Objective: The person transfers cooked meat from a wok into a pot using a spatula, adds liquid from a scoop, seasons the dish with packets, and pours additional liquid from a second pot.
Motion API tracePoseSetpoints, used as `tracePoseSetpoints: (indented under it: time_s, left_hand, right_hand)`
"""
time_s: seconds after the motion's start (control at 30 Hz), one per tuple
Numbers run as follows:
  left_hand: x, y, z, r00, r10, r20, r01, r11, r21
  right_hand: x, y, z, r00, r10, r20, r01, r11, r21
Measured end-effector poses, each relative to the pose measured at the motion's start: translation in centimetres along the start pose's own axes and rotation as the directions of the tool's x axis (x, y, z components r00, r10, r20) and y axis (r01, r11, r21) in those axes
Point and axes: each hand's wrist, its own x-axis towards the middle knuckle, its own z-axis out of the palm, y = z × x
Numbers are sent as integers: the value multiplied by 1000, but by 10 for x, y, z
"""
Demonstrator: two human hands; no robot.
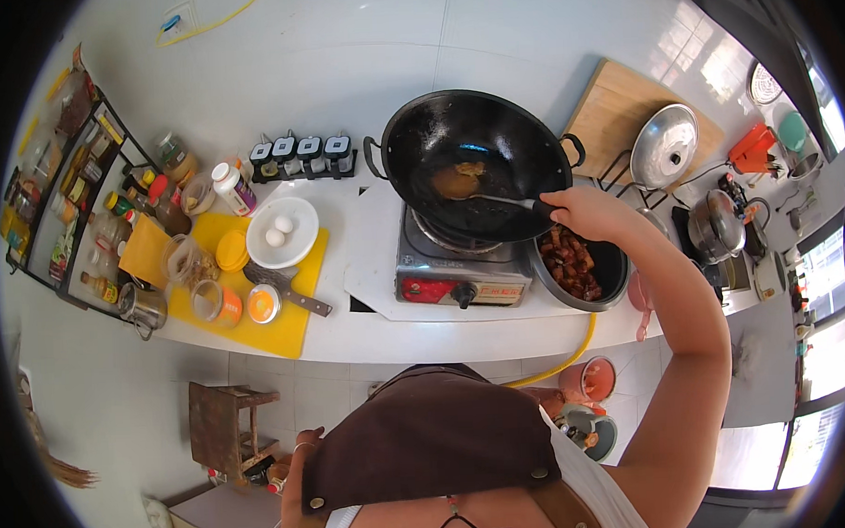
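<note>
Right hand [581, 212] closed round dark handle of metal spatula [506, 201]; its head reaches the yellowish-brown food [457, 183] inside black wok [520, 135]. Wok sits on gas stove [432, 271]. Left hand [311, 436] low beside brown apron [428, 436], partly hidden, can't tell its grip. Right of stove: 1 pot [616, 276] with browned chunks [571, 266]. Left: 2 eggs [279, 233] in white bowl [303, 248], cleaver [298, 297] on yellow board [290, 338].

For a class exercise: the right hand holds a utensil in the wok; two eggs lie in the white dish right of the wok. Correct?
No: the head view shows the white dish with two eggs left of the wok; the rest stands.
</note>
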Motion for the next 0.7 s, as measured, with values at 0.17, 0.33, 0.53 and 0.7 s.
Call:
tracePoseSetpoints:
  time_s: [0.17,0.33,0.53,0.7]
  left_hand:
    - [-17,24,-23,968,-248,-37,217,903,-372]
    - [-26,21,-15,956,-294,-8,241,799,-550]
    - [-48,76,-66,904,-395,161,309,347,-885]
    - [-72,91,-74,865,-463,195,400,401,-824]
  right_hand:
    - [-23,-20,-25,985,130,112,-116,986,-121]
    - [-8,-25,-14,994,98,57,-95,994,-60]
    - [-18,-16,-23,994,83,75,-74,990,-120]
    - [-22,-45,-38,996,14,92,-8,998,-69]
